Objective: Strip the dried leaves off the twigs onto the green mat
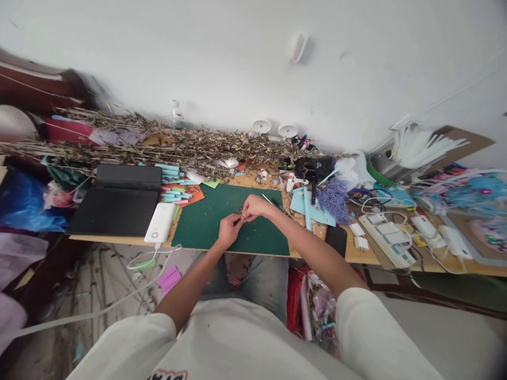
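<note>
Both my hands meet over a dark green cutting mat (206, 221) at the middle of the wooden desk. My left hand (228, 230) is closed in a pinch, and my right hand (253, 207) is closed too, fingertips touching the left's. Between them they grip a small thin piece (240, 217) that I cannot make out. A thin stick (268, 199) lies on the mat just right of my right hand.
A black laptop (114, 203) and a white power bank (160, 222) lie left of the mat. Teal and pink paper rolls (174, 190), dried twigs (158, 145) along the wall, a black phone (336, 238), a white power strip (390, 237) and cables fill the right.
</note>
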`<state>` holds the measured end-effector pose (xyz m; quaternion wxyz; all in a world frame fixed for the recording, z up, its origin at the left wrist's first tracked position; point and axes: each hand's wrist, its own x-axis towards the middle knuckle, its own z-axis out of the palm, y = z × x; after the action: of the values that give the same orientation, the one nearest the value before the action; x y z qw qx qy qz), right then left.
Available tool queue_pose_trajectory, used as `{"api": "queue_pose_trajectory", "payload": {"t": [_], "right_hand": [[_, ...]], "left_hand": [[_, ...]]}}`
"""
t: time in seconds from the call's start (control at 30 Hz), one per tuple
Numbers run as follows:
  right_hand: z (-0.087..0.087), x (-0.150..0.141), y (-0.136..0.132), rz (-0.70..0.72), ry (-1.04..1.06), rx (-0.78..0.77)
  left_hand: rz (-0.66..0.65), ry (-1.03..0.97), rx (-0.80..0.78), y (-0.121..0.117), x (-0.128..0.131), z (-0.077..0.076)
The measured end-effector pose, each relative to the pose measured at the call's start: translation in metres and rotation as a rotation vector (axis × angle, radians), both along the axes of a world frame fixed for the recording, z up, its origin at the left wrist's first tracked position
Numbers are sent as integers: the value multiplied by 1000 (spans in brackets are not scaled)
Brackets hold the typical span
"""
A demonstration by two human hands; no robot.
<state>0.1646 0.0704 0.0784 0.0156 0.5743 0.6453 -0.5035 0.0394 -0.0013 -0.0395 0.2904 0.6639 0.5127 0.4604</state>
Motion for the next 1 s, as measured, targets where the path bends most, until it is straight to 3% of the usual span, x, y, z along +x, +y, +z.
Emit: {"api": "queue_pose_trajectory", "payload": {"t": [0.1, 0.3, 0.57, 0.83, 1.0], "right_hand": [[-2, 6, 1, -37, 88, -64], [-3, 5, 2, -23, 54, -54], [-6, -3, -3, 51, -117, 128], [-12, 17, -1, 3, 174, -23], [-8, 11, -5, 197, -37, 237]], "left_hand": [[-7, -4, 7, 0, 0, 1], [-15, -10, 6, -1, 0, 2], [-22, 0, -30, -1, 0, 1], [-20, -32, -24, 0, 1, 0], [-16, 2, -32, -2, 3, 3]]}}
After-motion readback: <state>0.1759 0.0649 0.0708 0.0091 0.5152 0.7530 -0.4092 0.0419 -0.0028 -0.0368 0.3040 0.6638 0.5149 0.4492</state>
